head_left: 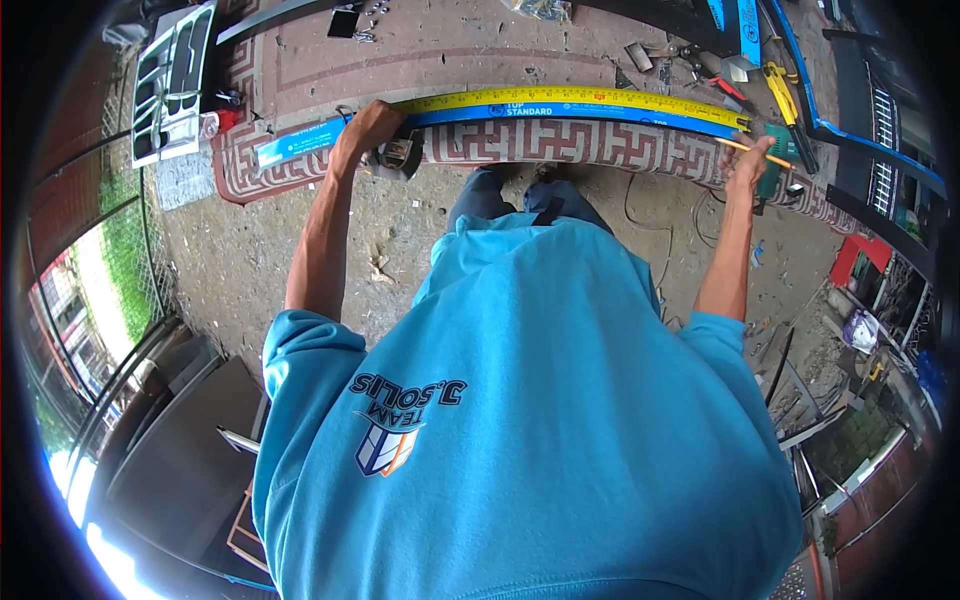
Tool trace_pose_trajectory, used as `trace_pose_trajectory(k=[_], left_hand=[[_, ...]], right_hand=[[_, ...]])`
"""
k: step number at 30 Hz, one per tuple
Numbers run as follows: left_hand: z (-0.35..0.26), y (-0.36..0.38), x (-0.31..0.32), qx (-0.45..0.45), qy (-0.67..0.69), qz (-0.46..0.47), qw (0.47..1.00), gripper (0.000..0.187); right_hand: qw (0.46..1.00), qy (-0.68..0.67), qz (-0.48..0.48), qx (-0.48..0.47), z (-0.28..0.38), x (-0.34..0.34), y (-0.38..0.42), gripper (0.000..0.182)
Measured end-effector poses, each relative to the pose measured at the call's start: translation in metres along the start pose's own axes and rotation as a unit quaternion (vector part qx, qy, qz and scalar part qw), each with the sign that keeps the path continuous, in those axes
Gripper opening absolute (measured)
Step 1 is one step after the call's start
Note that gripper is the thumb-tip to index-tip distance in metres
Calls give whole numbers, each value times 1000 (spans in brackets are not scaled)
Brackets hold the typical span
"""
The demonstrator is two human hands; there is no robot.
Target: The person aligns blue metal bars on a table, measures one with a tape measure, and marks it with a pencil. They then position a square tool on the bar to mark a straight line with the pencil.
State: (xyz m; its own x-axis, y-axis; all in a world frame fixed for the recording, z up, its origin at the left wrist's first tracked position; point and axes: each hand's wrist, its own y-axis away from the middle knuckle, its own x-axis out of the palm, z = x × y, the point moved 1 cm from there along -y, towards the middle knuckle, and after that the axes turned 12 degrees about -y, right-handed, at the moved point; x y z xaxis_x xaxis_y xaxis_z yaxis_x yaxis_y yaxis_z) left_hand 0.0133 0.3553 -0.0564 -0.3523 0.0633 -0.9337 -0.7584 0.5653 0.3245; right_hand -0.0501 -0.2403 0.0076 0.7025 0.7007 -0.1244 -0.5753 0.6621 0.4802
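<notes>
A yellow tape measure blade is stretched along a long bar with blue printed film, which lies across the patterned carpet. My left hand is closed over the tape and bar at the left, with the tape's dark case hanging just below the fingers. At the blade's right end, my right hand pinches a thin yellow-orange pencil whose left end is close to the bar. Just beyond that hand lies a green power tool, partly hidden by it.
Yellow-handled pliers or a cutter and a red-handled tool lie at the right. A silver moulded tray stands at the left. More blue-filmed bars run along the right side. A cable trails on the dirt floor.
</notes>
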Motion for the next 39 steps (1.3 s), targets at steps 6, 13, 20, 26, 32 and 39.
trace_pose_trajectory(k=[6, 13, 20, 26, 32, 39], left_hand=[[-4, 2, -19, 66, -26, 15, 997, 16], [1, -2, -28, 124, -71, 57, 988, 22], [1, -1, -29, 124, -50, 31, 991, 18], [6, -5, -25, 41, 29, 130, 990, 21], [11, -9, -12, 78, -94, 63, 990, 19], [5, -7, -15, 17, -33, 80, 996, 20]], right_hand=[[938, -52, 340, 48, -17, 94, 82, 23], [833, 25, 540, -114, -61, 217, 142, 21], [851, 59, 467, -232, -104, 234, 147, 13], [826, 113, 408, -373, -109, 236, 155, 6], [694, 179, 377, -586, -106, 237, 154, 12], [651, 197, 369, -633, -106, 237, 153, 13]])
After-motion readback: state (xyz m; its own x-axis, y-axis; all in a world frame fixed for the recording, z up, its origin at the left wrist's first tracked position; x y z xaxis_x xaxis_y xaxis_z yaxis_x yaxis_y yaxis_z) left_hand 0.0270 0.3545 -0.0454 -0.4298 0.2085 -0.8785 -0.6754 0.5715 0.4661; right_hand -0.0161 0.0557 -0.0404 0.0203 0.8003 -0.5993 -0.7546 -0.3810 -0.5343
